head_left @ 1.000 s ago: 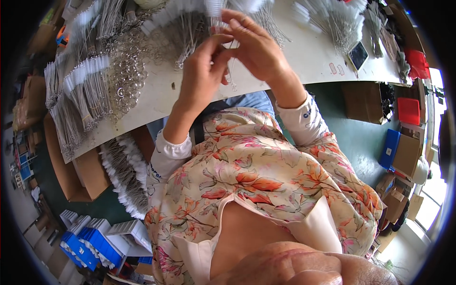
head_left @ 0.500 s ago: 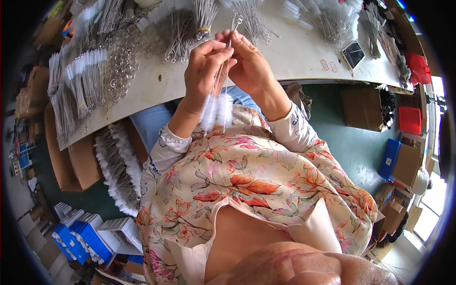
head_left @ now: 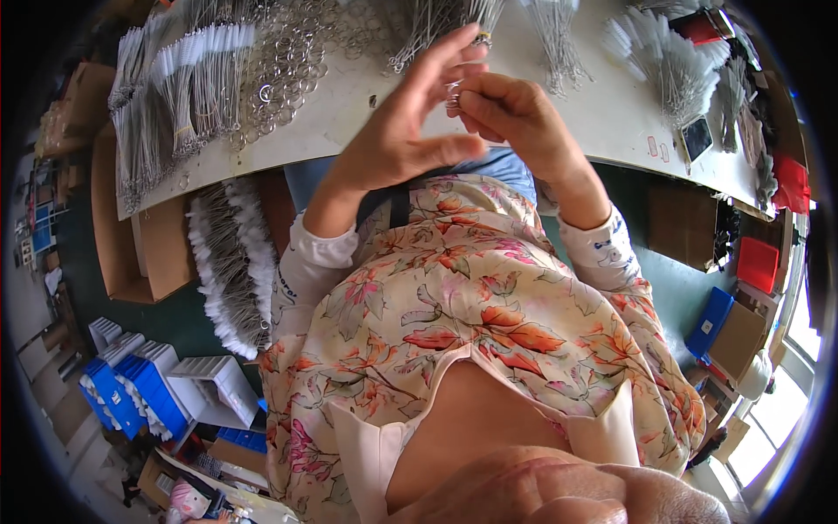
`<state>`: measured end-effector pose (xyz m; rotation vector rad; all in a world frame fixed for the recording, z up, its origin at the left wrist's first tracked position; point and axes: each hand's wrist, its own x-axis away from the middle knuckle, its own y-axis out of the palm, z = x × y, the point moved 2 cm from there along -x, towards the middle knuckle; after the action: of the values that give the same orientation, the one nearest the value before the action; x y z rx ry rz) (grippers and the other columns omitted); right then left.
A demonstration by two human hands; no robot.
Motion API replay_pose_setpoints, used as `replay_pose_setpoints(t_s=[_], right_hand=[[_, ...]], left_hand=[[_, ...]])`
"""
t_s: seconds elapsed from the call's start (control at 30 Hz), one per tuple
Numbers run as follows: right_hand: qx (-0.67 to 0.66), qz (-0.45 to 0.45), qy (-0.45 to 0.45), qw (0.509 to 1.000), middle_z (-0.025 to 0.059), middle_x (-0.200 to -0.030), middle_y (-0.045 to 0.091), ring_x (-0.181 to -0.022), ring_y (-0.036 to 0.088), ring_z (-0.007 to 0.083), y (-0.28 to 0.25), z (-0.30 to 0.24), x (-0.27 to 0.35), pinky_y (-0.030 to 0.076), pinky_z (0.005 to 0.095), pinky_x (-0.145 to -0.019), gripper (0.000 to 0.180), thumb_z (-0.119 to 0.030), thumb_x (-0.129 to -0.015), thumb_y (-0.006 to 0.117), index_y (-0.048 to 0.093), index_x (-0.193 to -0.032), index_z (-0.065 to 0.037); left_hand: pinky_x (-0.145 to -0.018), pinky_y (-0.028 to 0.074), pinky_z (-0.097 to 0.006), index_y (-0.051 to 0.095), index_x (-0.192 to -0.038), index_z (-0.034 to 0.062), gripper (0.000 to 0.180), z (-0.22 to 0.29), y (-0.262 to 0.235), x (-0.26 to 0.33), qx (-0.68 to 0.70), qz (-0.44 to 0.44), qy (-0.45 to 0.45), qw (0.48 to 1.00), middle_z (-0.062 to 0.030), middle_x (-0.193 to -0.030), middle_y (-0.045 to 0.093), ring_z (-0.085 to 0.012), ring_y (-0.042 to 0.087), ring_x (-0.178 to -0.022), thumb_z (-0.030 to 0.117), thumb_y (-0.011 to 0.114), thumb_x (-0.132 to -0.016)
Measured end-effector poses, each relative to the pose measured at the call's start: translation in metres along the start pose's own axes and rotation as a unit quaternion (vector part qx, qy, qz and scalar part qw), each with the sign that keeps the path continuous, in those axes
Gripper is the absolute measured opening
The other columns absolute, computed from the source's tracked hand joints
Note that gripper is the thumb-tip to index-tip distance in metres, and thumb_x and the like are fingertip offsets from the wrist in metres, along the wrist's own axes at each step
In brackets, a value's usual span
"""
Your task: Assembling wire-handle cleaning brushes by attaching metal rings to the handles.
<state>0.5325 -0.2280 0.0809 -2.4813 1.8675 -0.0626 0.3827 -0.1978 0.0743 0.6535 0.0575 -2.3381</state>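
My right hand (head_left: 519, 109) is closed in a pinch over the table's near side, with shiny metal rings (head_left: 453, 100) showing at its fingertips. How many rings it holds is hard to make out. Close beside it on the left, my left hand (head_left: 397, 131) is open, thumb and fingers apart, slightly blurred. Its fingertips reach near the rings; whether they touch I cannot tell. To the left on the table lies a spread of loose metal rings (head_left: 284, 74). Bundles of wire-stemmed brushes (head_left: 196, 87) with white bristles lie left of these rings.
The pale table (head_left: 349, 131) holds more brush bundles (head_left: 554, 48) at the back and right, plus a phone (head_left: 697, 140). Below its left edge are an open cardboard box (head_left: 157, 253) and a pile of white-bristled brushes (head_left: 231, 271). Blue and white bins (head_left: 214, 389) stand lower left.
The brushes held between my hands are gone from them. My left hand has opened, and my right hand now pinches metal rings. The view has shifted, so the table's things appear further right.
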Motion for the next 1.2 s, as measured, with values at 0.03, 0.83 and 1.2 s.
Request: replay_pose_setpoints(t_s=[0.03, 0.83, 1.2], right_hand=[[-0.003, -0.002, 0.005, 1.000, -0.0024, -0.068, 0.056, -0.059, 0.044, 0.0034, -0.003, -0.002, -0.001, 0.036, 0.0190, -0.052, 0.017, -0.019, -0.090, 0.054, 0.062, -0.089, -0.005], [0.349, 0.030, -0.011, 0.937, 0.0094, -0.073, 0.063, -0.063, 0.062, 0.0206, -0.018, 0.030, -0.018, 0.048, 0.0297, -0.056, 0.008, -0.007, -0.081, 0.060, 0.064, -0.085, -0.001], [0.176, 0.022, -0.054, 0.983, 0.0066, -0.077, 0.062, -0.060, 0.057, 0.0111, 0.024, -0.016, -0.059, 0.045, 0.0245, -0.055, 0.011, -0.010, -0.082, 0.061, 0.065, -0.088, -0.001]], left_hand=[[-0.093, 0.038, -0.034, 0.037, -0.130, 0.0004, 0.064, 0.002, -0.010, 0.005, -0.019, 0.035, 0.001, 0.999, -0.0139, -0.122, 0.048, -0.0218, 0.047, -0.112, 0.018, 0.070, -0.078], [-0.074, 0.034, -0.033, 0.062, -0.077, 0.0121, 0.013, -0.038, -0.127, 0.016, -0.688, 0.044, -0.065, 0.721, 0.0037, -0.073, 0.061, -0.0174, 0.052, -0.077, 0.020, 0.071, -0.071], [-0.068, 0.041, -0.020, 0.059, -0.087, 0.0019, 0.018, -0.008, -0.112, 0.033, -0.134, 0.359, -0.106, 0.918, -0.0007, -0.080, 0.059, -0.0075, 0.052, -0.073, 0.019, 0.062, -0.086]])
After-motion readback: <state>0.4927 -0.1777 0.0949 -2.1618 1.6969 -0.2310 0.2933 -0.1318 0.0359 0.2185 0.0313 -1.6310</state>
